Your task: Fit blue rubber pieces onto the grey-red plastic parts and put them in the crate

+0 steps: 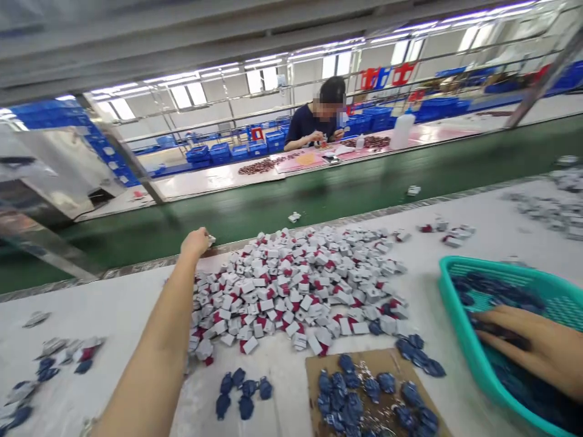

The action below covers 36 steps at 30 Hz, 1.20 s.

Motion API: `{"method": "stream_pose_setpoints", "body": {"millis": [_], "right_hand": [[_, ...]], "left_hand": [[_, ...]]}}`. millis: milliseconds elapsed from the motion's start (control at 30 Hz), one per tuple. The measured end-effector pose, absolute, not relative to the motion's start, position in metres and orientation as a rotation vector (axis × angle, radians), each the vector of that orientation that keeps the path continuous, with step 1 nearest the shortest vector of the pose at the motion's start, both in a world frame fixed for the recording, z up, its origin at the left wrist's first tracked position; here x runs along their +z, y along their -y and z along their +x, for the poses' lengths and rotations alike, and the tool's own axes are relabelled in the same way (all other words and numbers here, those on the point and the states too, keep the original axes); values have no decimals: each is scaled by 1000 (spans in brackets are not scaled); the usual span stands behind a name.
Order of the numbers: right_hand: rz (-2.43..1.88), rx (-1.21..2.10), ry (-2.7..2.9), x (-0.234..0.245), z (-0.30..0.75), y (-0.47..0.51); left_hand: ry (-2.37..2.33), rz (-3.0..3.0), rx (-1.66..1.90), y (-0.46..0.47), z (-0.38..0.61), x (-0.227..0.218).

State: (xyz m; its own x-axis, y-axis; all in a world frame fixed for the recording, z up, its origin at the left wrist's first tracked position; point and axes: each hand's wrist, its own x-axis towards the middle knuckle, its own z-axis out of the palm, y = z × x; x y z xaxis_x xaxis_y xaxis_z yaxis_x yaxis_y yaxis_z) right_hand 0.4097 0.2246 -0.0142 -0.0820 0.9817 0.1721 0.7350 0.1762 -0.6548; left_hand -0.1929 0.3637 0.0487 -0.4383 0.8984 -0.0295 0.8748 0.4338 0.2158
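My left hand reaches out to the green conveyor belt's near edge, its fingers closed on a small white piece. My right hand is inside a teal plastic basket, fingers and thumb curled around dark blue pieces; the fingertips are partly hidden. Between the hands spreads a big heap of small white and dark red parts. Closer to me, a cardboard sheet bears several dark blue pieces and tiny shiny bits. A few more dark blue pieces lie left of it.
The green belt crosses behind the heap, carrying a white piece and another. Beyond it, a person works at a pink-topped table. Loose white and blue parts lie at left; grey-white parts lie far right.
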Motion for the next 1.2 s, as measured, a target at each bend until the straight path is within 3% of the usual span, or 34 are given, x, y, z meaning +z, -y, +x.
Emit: {"method": "stream_pose_setpoints", "body": {"millis": [167, 367, 600, 1000, 1200], "right_hand": [[-1566, 570, 1928, -1, 393, -218], [-1488, 556, 1951, 10, 376, -214], [-1504, 707, 1851, 24, 382, -195], [-1505, 1149, 1922, 49, 346, -156], [-1338, 1219, 2114, 57, 299, -131]], "left_hand": [[-2487, 1617, 377, -343, -184, 52], [-2376, 1524, 940, -309, -157, 60], [-1922, 1234, 1447, -222, -120, 72], [-1397, 1261, 1493, -156, -23, 85], [-1206, 996, 1543, -127, 18, 67]]}}
